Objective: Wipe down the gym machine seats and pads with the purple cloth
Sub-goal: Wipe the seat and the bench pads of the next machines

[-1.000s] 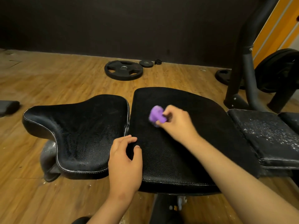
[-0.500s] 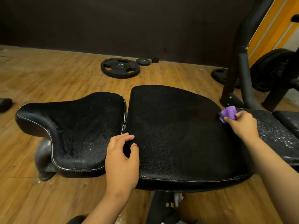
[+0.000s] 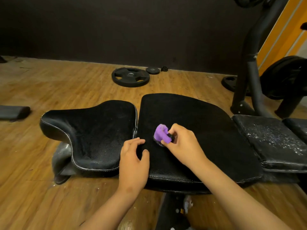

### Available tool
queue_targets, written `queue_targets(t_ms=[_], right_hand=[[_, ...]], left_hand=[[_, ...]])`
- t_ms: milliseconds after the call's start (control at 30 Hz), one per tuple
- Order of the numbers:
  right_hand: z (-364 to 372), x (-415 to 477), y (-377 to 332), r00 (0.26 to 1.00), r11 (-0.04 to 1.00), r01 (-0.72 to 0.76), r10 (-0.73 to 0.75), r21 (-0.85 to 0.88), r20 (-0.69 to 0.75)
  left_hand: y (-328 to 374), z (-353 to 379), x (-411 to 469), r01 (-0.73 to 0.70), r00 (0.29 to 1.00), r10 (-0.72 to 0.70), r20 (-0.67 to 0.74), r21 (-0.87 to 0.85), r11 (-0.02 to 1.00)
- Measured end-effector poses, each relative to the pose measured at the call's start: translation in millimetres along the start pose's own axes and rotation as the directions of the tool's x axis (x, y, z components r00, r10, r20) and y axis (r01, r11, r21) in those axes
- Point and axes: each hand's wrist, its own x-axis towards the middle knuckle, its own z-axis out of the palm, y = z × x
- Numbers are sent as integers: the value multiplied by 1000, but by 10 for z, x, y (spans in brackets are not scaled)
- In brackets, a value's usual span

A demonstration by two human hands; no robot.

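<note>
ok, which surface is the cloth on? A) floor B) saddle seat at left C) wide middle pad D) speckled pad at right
C: the right hand pinches the cloth and presses it on the middle pad, near that pad's left edge.

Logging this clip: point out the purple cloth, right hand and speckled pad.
purple cloth (image 3: pixel 162 132), head view, bunched top.
right hand (image 3: pixel 184 143), head view, back of hand.
speckled pad (image 3: pixel 272 138), head view, top face.
</note>
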Motion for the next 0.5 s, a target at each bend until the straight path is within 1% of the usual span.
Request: queue_targets(t_ms=[67,100,133,200,267,367,433,500], right_hand=[[12,1,-65,999,1000,-3,2,24,48],[13,17,-82,999,998,-16,13,61,49],[19,39,-97,999,993,-31,27,111,38],[49,92,-146,999,976,-49,47,211,13],[110,173,-229,999,963,-51,54,263,-6],[247,387,-387,998,958,-49,56,284,-18],[373,583,-479,997,965,-76,81,252,-12],[511,789,-541,995,979,-89,96,185,-31]], left_hand=[[11,-109,83,-14,996,11,85,37,999],[18,-200,143,-31,993,25,113,55,998],[16,-318,213,-62,990,51,128,84,995],[-11,-609,360,-159,981,131,146,203,966],[-81,-920,488,-258,960,200,194,347,902],[-215,-1269,620,-379,919,250,303,512,771],[-277,-1347,695,-458,886,295,357,577,676],[-311,-1313,769,-523,852,351,389,589,616]])
